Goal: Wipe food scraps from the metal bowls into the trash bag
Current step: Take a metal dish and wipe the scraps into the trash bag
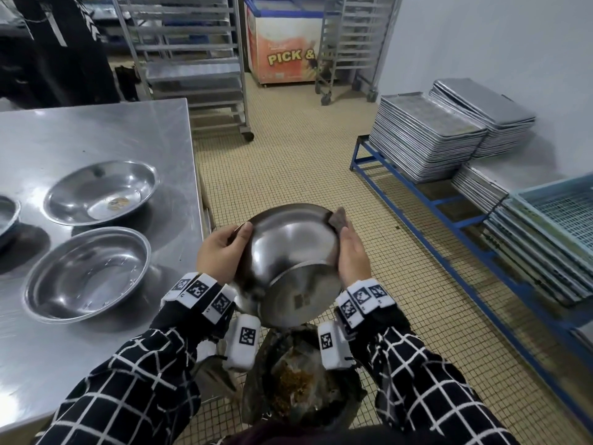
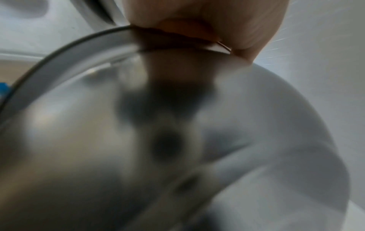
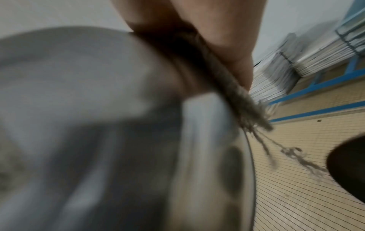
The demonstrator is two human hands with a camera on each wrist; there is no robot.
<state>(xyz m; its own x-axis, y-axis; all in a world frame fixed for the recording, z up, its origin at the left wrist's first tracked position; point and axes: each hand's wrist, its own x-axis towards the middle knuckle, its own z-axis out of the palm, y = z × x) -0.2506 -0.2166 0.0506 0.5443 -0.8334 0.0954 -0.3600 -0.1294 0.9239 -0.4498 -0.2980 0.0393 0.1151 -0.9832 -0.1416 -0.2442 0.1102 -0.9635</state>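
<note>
While the left hand [image 1: 221, 252] grips one side of a round, shiny metal bowl [image 1: 295, 264] by its rim, the right hand [image 1: 353, 255] closes on the opposite side, pressing a frayed grey-brown cloth [image 1: 338, 220] against that rim. The bowl is tipped so its flat underside faces the head camera, and it hangs directly above the dark open trash bag [image 1: 298, 380], whose mouth shows brown food scraps inside.

The left wrist view gives what the head view cannot: the left thumb [image 2: 207, 23] pinching over the thin rim edge, with the bowl's blurred outer wall [image 2: 138, 140] filling the picture. The right wrist view adds the cloth [image 3: 227, 81] wedged between palm and bowl, loose threads trailing off its end over the beige tiled floor [image 3: 296, 195]; the bag shows only as a dark shape at the right edge.

Only the head view takes in the steel worktop [image 1: 96, 130] to the left, which carries two more wide metal bowls, the far one [image 1: 101, 192] with a small residue in its bottom, the near one [image 1: 86, 274] beside it. To the right, stacked metal baking trays [image 1: 426, 139] rest on a low blue rack [image 1: 449, 213].
</note>
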